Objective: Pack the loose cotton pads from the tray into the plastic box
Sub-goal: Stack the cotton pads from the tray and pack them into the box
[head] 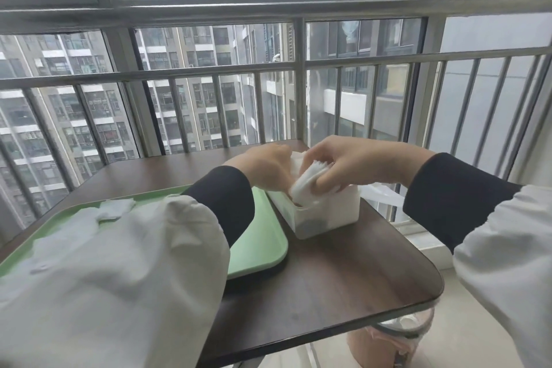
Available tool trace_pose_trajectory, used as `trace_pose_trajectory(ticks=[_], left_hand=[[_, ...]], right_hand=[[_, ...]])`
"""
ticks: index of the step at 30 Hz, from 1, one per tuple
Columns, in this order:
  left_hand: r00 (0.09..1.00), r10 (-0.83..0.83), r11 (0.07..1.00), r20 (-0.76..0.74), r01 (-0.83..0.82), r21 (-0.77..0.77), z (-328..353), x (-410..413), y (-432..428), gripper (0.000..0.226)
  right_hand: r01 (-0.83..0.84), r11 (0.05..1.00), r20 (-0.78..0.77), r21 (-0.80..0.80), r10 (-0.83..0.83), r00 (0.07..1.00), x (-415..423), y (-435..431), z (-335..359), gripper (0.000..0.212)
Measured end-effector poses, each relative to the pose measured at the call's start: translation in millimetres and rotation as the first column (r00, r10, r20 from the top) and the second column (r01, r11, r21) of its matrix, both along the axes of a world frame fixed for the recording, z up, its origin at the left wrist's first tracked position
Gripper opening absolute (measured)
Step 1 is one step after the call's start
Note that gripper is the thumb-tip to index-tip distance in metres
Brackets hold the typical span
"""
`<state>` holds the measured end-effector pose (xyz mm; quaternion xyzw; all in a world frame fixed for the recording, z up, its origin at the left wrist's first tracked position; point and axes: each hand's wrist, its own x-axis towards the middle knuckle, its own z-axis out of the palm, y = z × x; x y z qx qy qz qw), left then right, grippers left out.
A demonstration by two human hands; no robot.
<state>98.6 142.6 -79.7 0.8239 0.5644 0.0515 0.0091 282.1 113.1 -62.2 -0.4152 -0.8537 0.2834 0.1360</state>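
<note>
Over the plastic box (325, 213), just R of the green tray (264, 237) on the table (343, 272), right hand (358, 161) clamps a stack of cotton pads (306, 187), partly inside. Left hand (263, 167) just beside the stack; fingers hidden, grip can't be told. Loose pads (116, 207) on tray, mostly behind left sleeve (119, 263).

Your dark brown wood-grain table (343, 278) had a smooth top with a low sheen. Toward its left edge, the pale green plastic tray (263, 245) looked smooth and matt. Near the far right corner, the translucent white plastic box (328, 215) looked frosted. The white cotton pads (304, 188) looked soft and fibrous, and your white sleeves (119, 278) were matt cloth.
</note>
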Motion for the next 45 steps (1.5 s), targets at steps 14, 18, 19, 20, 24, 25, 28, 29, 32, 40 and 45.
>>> trace_pose_trajectory(ticks=[14,18,19,20,24,25,28,29,32,40,45], left_hand=[[0.998,0.049,0.998,-0.039,-0.050,-0.033,2.0,3.6,-10.8,0.060],[0.995,0.095,0.995,-0.024,-0.095,-0.017,-0.5,1.7,-6.7,0.055],[0.995,0.099,0.995,-0.026,-0.099,-0.010,-1.6,1.0,-4.8,0.056],[0.995,0.102,0.995,-0.021,-0.102,-0.009,-2.5,0.0,-3.5,0.060],[0.992,0.123,0.992,0.019,-0.122,-0.045,-4.0,-0.3,-3.4,0.081],[0.992,0.120,0.991,0.033,-0.117,-0.060,-3.3,0.0,-3.8,0.082],[0.992,0.062,0.990,0.114,-0.047,-0.133,-2.6,-1.4,-4.2,0.070],[0.986,0.042,0.987,0.164,-0.015,-0.162,-2.8,-2.7,-4.7,0.068],[0.937,0.015,0.973,0.349,0.067,-0.221,-2.3,-10.0,-9.0,0.070],[0.849,-0.068,0.954,0.524,0.209,-0.214,13.8,-60.6,-57.1,0.041],[0.905,0.170,0.970,0.389,-0.083,-0.229,10.2,-128.4,-87.7,0.047]], right_hand=[[-0.104,0.914,0.410,0.391,-0.072,0.909,-31.6,-8.2,0.6,0.025],[-0.080,0.974,0.360,0.214,-0.003,0.933,-21.1,-7.7,9.4,0.008],[-0.086,0.983,0.353,0.162,0.023,0.935,-18.5,-8.0,12.6,0.009],[-0.093,0.989,0.352,0.117,0.047,0.935,-16.6,-9.1,15.7,0.013],[-0.097,0.989,0.445,0.108,0.039,0.894,-19.4,-14.8,19.2,0.011],[-0.106,0.982,0.476,0.157,0.019,0.879,-22.3,-15.3,16.4,0.012],[-0.117,0.943,0.451,0.311,-0.038,0.891,-30.1,-17.2,7.1,0.005],[-0.100,0.936,0.418,0.336,-0.053,0.907,-30.9,-18.2,6.4,0.002],[-0.029,0.939,0.325,0.344,-0.090,0.941,-29.0,-20.2,11.8,0.012],[0.032,0.922,0.049,0.387,-0.055,0.997,-64.1,-37.1,22.0,0.018],[-0.052,0.941,0.029,0.334,0.045,0.999,-117.6,-44.4,10.4,0.015]])
